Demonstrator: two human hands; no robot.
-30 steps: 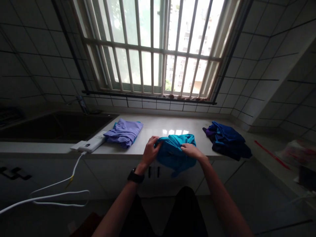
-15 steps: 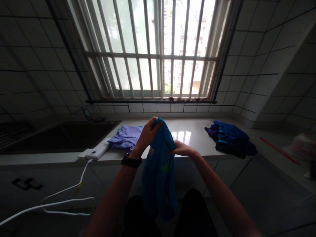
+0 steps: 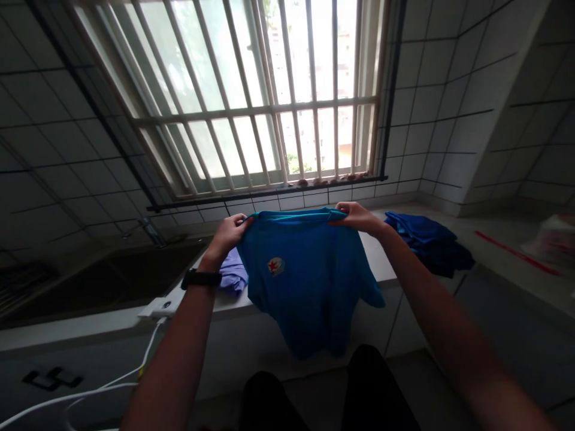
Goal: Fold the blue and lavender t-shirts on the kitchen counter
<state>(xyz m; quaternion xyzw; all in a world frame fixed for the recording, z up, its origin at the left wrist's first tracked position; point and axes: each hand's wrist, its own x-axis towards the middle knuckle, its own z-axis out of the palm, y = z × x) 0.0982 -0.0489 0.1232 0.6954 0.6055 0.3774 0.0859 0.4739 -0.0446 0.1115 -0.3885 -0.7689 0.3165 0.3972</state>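
Note:
A blue T-shirt (image 3: pixel 309 275) with a round white-and-red badge hangs spread between my hands, over the front edge of the counter. My left hand (image 3: pixel 231 233) pinches its upper left corner; a black band is on that wrist. At the upper right corner, my right hand (image 3: pixel 357 216) grips the cloth between thumb and fingers. Partly hidden behind my left hand and the shirt lies a lilac garment (image 3: pixel 232 274) on the counter. To the right of my right hand sits a pile of dark blue clothes (image 3: pixel 426 239).
Left of the counter (image 3: pixel 380 257) is a dark sink (image 3: pixel 112 275) with a tap (image 3: pixel 150 232). A white power bank (image 3: pixel 159 306) with a white cable (image 3: pixel 148 347) lies at the front edge. A red strip (image 3: pixel 516 252) and a plastic bag (image 3: pixel 554 242) lie right. A barred window (image 3: pixel 251 111) is ahead.
My hands have moved apart, left and right, and the T-shirt that hung bunched and narrow is now stretched wide, its badge showing. The view has tilted slightly.

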